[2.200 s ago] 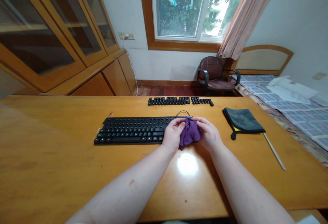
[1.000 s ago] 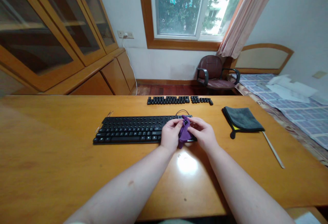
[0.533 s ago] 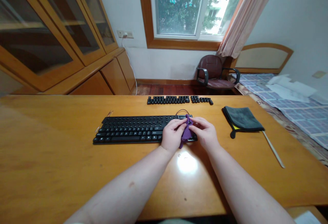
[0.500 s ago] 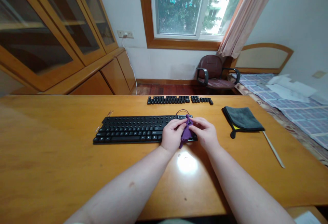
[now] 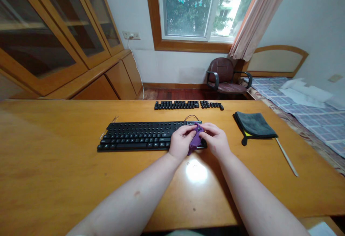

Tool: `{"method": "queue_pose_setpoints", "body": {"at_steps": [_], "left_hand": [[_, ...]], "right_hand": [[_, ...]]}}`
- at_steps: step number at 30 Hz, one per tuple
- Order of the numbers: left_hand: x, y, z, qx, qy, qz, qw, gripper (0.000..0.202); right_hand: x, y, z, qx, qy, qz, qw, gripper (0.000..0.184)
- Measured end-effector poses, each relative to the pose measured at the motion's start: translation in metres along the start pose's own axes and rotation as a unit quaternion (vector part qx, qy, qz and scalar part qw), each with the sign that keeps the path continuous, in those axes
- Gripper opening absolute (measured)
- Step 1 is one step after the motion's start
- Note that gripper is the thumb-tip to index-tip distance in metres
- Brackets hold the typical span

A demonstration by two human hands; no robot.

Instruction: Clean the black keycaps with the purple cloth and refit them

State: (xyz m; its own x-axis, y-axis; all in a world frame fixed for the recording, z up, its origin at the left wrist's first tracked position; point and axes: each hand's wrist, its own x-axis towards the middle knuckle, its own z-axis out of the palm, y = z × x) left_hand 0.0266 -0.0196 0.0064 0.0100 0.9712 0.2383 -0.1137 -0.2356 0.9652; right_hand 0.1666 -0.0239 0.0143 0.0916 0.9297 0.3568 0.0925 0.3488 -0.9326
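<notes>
1. The left hand (image 5: 180, 141) pinches the purple cloth (image 5: 195, 140) from its left side, thumb and fingers closed on the fabric.
2. The right hand (image 5: 217, 141) grasps the same cloth from the other side, its thumb and fingertips pressed in close to those of the left.
3. The purple cloth is bunched between the two hands, its lower end hanging toward the person. A small dark patch shows in its upper fold — too small to tell what it is.
4. Under the grip and stretching out to its left lies the black keyboard (image 5: 134, 137); the hands and cloth hide much of its right end. Its near rows carry keycaps, while its far rows show small, separate key mounts.
5. Just beyond the grip, a thin dark cable (image 5: 192, 116) curves out from the keyboard's far edge.
6. Farther beyond the grip, loose black keycaps (image 5: 176, 105) stand in rows near the far edge of the desk (image 5: 67, 178).
7. Right of the grip, and apart from it, lies a folded gray cloth (image 5: 254, 125) with a dark border and a bit of yellow showing. A pale, narrow strip (image 5: 287, 157) sticks out from its near right corner, slanting toward the person.
8. Well beyond the grip, past the desk, stands a brown chair (image 5: 222, 74).
</notes>
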Motion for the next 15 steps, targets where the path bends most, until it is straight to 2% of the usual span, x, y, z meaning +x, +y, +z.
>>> {"method": "queue_pose_setpoints", "body": {"at_steps": [6, 15], "left_hand": [[0.001, -0.0042, -0.0028, 0.004, 0.028, -0.018, 0.999, 0.013], [-0.001, -0.0029, -0.0018, 0.022, 0.014, 0.015, 1.0, 0.017]], "right_hand": [[-0.0024, -0.003, 0.0006, -0.032, 0.015, -0.036, 0.999, 0.013], [-0.0015, 0.0015, -0.0008, -0.038, 0.003, -0.033, 0.999, 0.016]]}}
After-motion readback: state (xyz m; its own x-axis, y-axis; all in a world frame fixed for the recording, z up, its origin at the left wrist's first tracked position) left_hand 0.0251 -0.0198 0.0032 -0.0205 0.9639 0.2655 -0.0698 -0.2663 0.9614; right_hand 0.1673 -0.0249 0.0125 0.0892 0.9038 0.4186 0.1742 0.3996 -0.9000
